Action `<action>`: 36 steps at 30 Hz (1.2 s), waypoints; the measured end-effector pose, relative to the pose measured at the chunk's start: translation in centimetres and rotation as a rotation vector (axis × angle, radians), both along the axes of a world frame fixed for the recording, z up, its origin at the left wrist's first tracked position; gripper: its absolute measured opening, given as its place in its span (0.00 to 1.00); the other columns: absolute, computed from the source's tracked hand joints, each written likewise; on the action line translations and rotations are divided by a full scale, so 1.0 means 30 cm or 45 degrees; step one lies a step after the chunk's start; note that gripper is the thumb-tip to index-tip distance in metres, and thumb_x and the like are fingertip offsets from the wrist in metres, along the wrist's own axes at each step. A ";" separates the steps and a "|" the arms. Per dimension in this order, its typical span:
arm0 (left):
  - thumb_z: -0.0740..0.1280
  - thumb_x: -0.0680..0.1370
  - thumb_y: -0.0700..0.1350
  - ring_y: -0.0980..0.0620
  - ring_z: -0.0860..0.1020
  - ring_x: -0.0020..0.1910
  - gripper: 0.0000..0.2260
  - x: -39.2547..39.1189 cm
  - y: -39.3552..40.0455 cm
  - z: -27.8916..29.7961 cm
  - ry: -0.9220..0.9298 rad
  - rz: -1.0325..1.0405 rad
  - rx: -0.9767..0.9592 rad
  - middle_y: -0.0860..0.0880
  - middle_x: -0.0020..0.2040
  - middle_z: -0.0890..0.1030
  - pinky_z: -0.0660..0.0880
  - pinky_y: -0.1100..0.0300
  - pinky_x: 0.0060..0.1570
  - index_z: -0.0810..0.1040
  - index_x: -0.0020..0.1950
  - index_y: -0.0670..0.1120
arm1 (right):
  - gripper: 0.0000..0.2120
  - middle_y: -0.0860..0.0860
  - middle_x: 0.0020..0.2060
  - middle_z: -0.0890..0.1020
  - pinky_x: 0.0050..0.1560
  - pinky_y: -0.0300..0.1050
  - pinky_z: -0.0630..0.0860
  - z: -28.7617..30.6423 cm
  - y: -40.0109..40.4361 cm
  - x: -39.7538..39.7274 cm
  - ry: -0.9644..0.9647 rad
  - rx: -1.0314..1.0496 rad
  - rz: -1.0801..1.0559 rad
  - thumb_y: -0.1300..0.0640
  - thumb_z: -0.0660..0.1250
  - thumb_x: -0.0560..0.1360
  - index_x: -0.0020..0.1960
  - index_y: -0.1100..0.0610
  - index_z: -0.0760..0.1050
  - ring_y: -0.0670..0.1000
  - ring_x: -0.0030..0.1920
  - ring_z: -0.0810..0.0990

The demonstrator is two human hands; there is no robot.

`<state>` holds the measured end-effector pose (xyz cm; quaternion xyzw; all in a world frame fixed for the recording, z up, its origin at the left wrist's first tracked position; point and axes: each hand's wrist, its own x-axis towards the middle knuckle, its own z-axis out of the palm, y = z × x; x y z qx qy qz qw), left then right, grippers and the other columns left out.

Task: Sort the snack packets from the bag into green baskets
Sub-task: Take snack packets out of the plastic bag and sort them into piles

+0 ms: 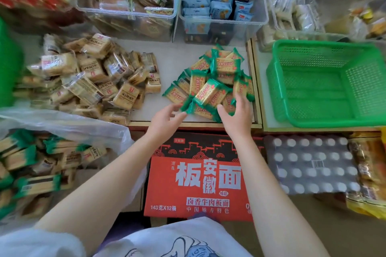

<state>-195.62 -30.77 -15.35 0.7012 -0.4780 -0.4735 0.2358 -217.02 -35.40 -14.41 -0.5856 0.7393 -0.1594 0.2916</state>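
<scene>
A heap of green-edged cracker packets [217,81] lies on the white counter, centre right. My left hand [167,119] reaches to the heap's near left edge, fingers loosely spread and touching a packet's green end. My right hand [238,115] lies at the heap's near right side, fingers spread over packets. To the left is a bigger heap of clear-wrapped tan biscuit packets [94,77]. An empty green basket [325,81] stands at the right. A clear plastic bag [41,162] at lower left holds mixed packets.
Clear bins of snacks [133,16] and blue packets [219,6] line the back. Another green basket's edge [8,64] shows at far left. Below the counter sit a red noodle carton [198,183] and a wrapped bottle pack [311,165].
</scene>
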 end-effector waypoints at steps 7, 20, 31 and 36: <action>0.64 0.81 0.48 0.50 0.80 0.43 0.09 0.429 0.471 0.009 -0.255 0.420 0.008 0.54 0.41 0.82 0.78 0.49 0.46 0.81 0.45 0.50 | 0.09 0.47 0.48 0.82 0.55 0.42 0.76 0.124 0.287 0.534 -0.432 0.163 0.410 0.53 0.66 0.80 0.58 0.55 0.78 0.44 0.48 0.79; 0.62 0.80 0.57 0.46 0.53 0.80 0.31 1.091 1.114 -0.291 -0.754 0.361 0.480 0.47 0.81 0.58 0.52 0.45 0.76 0.57 0.81 0.54 | 0.26 0.53 0.64 0.77 0.56 0.43 0.72 -0.272 0.719 1.397 -0.182 0.961 0.954 0.51 0.68 0.79 0.75 0.53 0.67 0.56 0.64 0.76; 0.58 0.82 0.58 0.52 0.50 0.80 0.28 1.152 1.187 -0.291 -0.464 0.429 0.445 0.55 0.82 0.55 0.52 0.49 0.76 0.57 0.81 0.55 | 0.18 0.55 0.44 0.83 0.36 0.41 0.77 -0.349 0.802 1.505 -0.777 1.374 -0.192 0.60 0.72 0.77 0.66 0.63 0.74 0.50 0.38 0.78; 0.57 0.82 0.60 0.51 0.69 0.71 0.23 1.144 1.127 -0.151 -0.218 0.488 0.362 0.53 0.69 0.74 0.67 0.52 0.68 0.72 0.72 0.50 | 0.13 0.54 0.48 0.85 0.41 0.44 0.81 -0.147 0.721 1.378 -0.930 1.203 0.102 0.60 0.69 0.80 0.64 0.56 0.74 0.51 0.37 0.81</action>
